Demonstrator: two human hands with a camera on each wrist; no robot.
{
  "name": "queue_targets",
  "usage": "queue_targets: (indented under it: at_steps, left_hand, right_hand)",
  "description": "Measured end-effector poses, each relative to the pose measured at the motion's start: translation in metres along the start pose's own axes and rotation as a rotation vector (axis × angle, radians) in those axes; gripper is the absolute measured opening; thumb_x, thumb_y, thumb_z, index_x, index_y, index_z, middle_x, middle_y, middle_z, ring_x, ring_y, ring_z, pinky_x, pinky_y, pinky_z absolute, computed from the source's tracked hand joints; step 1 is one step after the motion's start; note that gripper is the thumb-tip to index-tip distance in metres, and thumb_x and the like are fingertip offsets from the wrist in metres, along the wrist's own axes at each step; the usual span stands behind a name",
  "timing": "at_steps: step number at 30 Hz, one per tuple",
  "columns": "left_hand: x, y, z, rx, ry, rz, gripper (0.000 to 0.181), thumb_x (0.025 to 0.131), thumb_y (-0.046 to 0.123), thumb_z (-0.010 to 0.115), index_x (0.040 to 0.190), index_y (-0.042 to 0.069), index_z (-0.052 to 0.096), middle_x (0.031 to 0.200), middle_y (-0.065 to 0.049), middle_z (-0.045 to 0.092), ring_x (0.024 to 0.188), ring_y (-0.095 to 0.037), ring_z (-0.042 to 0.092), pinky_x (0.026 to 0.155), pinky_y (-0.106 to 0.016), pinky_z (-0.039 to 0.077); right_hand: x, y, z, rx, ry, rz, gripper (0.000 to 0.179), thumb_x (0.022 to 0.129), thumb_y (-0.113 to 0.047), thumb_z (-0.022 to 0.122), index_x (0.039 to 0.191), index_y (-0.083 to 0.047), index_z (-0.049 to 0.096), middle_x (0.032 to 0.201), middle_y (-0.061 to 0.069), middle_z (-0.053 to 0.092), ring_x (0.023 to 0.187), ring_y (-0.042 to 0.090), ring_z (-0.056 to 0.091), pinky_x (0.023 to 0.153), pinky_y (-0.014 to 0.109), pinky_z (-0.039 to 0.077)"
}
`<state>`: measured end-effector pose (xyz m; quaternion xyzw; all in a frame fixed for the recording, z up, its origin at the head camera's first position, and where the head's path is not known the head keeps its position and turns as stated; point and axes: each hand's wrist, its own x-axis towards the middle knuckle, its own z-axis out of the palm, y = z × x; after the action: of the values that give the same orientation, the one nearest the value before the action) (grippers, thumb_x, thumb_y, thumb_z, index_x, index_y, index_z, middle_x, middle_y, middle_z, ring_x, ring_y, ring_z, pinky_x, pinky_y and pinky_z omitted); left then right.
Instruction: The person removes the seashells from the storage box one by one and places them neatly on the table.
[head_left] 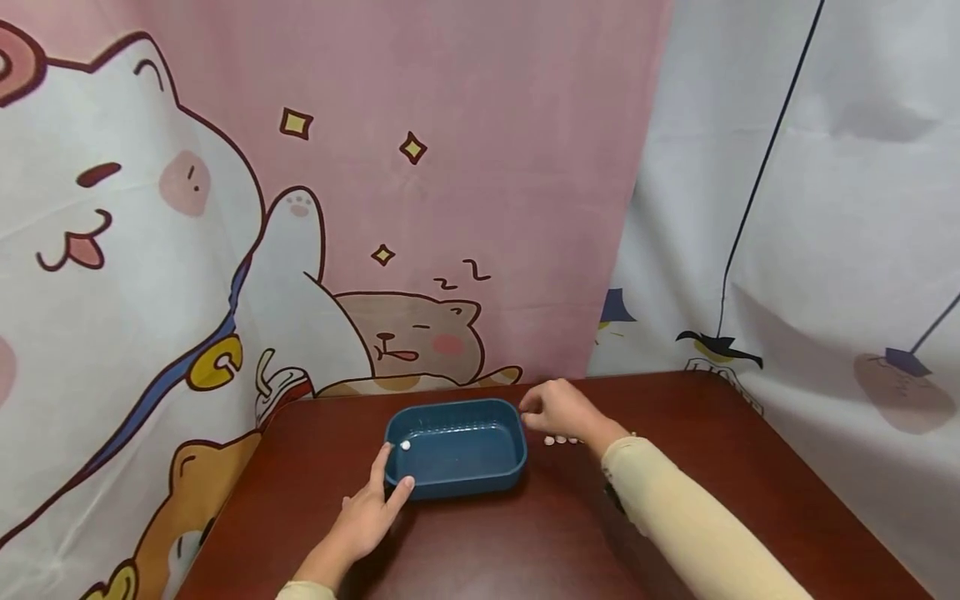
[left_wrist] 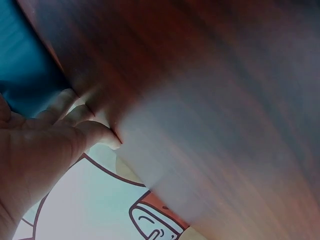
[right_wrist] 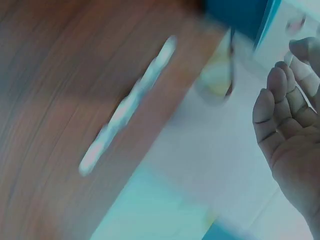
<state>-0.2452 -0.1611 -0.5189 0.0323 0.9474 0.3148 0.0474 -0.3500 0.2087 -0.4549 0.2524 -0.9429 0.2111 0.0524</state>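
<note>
A dark blue rectangular tray (head_left: 456, 485) stands on the table with one small white piece (head_left: 406, 446) inside, by its left wall. At its near left corner my left hand (head_left: 365, 517) touches the outside, fingers and thumb spread. In the left wrist view those fingers (left_wrist: 100, 132) reach down straight beside the tray. My right hand (head_left: 558, 410) hovers just beyond the tray's right rim. Its thumb and fingertips pinch a small white piece (right_wrist: 288, 58), mostly hidden. A short row of similar white pieces (head_left: 561, 439) lies under the right wrist, blurred in the right wrist view.
The dark red-brown table (head_left: 517, 550) ends at the back against a pink and white curtain (head_left: 465, 167) with cartoon animals. More curtain (head_left: 847, 250) hangs along the right side.
</note>
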Motion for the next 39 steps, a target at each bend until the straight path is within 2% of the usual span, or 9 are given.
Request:
queue_targets:
  at_steps: [5, 8, 12, 16, 21, 26, 33, 36, 39]
  left_hand:
    - [-0.001, 0.002, -0.003, -0.003, 0.002, 0.008, 0.087, 0.109, 0.063, 0.047, 0.172, 0.018, 0.008, 0.163, -0.031, 0.045, 0.143, -0.058, 0.051, 0.114, -0.089, 0.016]
    - [-0.002, 0.000, -0.002, 0.000, -0.002, 0.008, 0.087, 0.109, 0.063, 0.046, 0.172, 0.017, 0.008, 0.163, -0.031, 0.046, 0.144, -0.057, 0.051, 0.113, -0.090, 0.017]
    - [-0.003, -0.004, 0.000, 0.010, 0.005, 0.010, 0.086, 0.109, 0.063, 0.046, 0.172, 0.017, 0.008, 0.161, -0.030, 0.048, 0.143, -0.056, 0.053, 0.112, -0.090, 0.018]
    - [-0.001, -0.004, 0.001, 0.008, 0.014, 0.023, 0.087, 0.108, 0.066, 0.044, 0.172, 0.018, 0.008, 0.161, -0.030, 0.049, 0.142, -0.056, 0.053, 0.112, -0.090, 0.018]
    - [0.000, -0.003, 0.001, 0.004, 0.011, 0.025, 0.087, 0.109, 0.065, 0.045, 0.172, 0.018, 0.008, 0.162, -0.030, 0.048, 0.144, -0.056, 0.052, 0.112, -0.090, 0.018]
    - [-0.001, -0.002, -0.001, 0.007, 0.021, 0.021, 0.085, 0.110, 0.062, 0.046, 0.172, 0.018, 0.009, 0.161, -0.031, 0.048, 0.144, -0.056, 0.052, 0.112, -0.090, 0.019]
    - [-0.005, 0.003, -0.003, -0.009, 0.012, 0.030, 0.085, 0.110, 0.061, 0.046, 0.172, 0.016, 0.010, 0.160, -0.031, 0.049, 0.144, -0.056, 0.051, 0.112, -0.090, 0.019]
    - [-0.005, 0.002, -0.004, -0.013, 0.013, 0.029, 0.085, 0.110, 0.061, 0.046, 0.172, 0.016, 0.010, 0.162, -0.030, 0.048, 0.146, -0.056, 0.050, 0.112, -0.090, 0.018]
    - [-0.004, -0.001, -0.006, -0.005, 0.020, 0.023, 0.085, 0.110, 0.061, 0.046, 0.172, 0.017, 0.010, 0.164, -0.030, 0.045, 0.147, -0.056, 0.048, 0.113, -0.090, 0.017]
  right_hand:
    - [-0.042, 0.074, -0.034, -0.032, 0.070, 0.157, 0.020, 0.093, -0.017, 0.077, 0.107, -0.006, 0.083, 0.098, 0.006, 0.082, 0.080, 0.013, 0.071, 0.073, 0.038, 0.060]
    - [-0.068, 0.106, -0.036, -0.048, 0.031, 0.234, 0.020, 0.093, -0.016, 0.077, 0.107, -0.003, 0.082, 0.099, 0.008, 0.081, 0.082, 0.016, 0.071, 0.075, 0.041, 0.061]
    - [-0.090, 0.126, -0.026, -0.045, -0.052, 0.269, 0.019, 0.094, -0.016, 0.078, 0.109, -0.003, 0.082, 0.103, 0.009, 0.080, 0.085, 0.017, 0.071, 0.075, 0.042, 0.062]
    - [-0.097, 0.132, -0.014, -0.086, -0.069, 0.256, 0.015, 0.094, -0.014, 0.080, 0.106, -0.006, 0.082, 0.103, 0.008, 0.080, 0.088, 0.021, 0.073, 0.078, 0.046, 0.061]
    - [-0.099, 0.135, -0.003, -0.137, -0.047, 0.218, 0.010, 0.093, -0.010, 0.082, 0.102, -0.008, 0.083, 0.100, 0.005, 0.080, 0.091, 0.024, 0.074, 0.081, 0.047, 0.061]
    - [-0.097, 0.134, 0.002, -0.121, 0.008, 0.207, 0.010, 0.091, -0.009, 0.083, 0.101, -0.009, 0.082, 0.101, 0.006, 0.081, 0.094, 0.026, 0.074, 0.084, 0.049, 0.061]
    - [-0.100, 0.133, -0.001, -0.057, 0.042, 0.244, 0.019, 0.092, -0.011, 0.082, 0.110, -0.004, 0.081, 0.109, 0.012, 0.080, 0.101, 0.033, 0.075, 0.087, 0.054, 0.061]
    - [-0.090, 0.122, -0.009, -0.031, 0.106, 0.240, 0.022, 0.096, -0.013, 0.078, 0.115, -0.002, 0.080, 0.113, 0.016, 0.080, 0.106, 0.037, 0.075, 0.091, 0.056, 0.060]
    - [-0.062, 0.093, -0.012, -0.001, 0.200, 0.218, 0.023, 0.101, -0.015, 0.074, 0.119, -0.002, 0.079, 0.119, 0.018, 0.079, 0.113, 0.041, 0.074, 0.096, 0.059, 0.058]
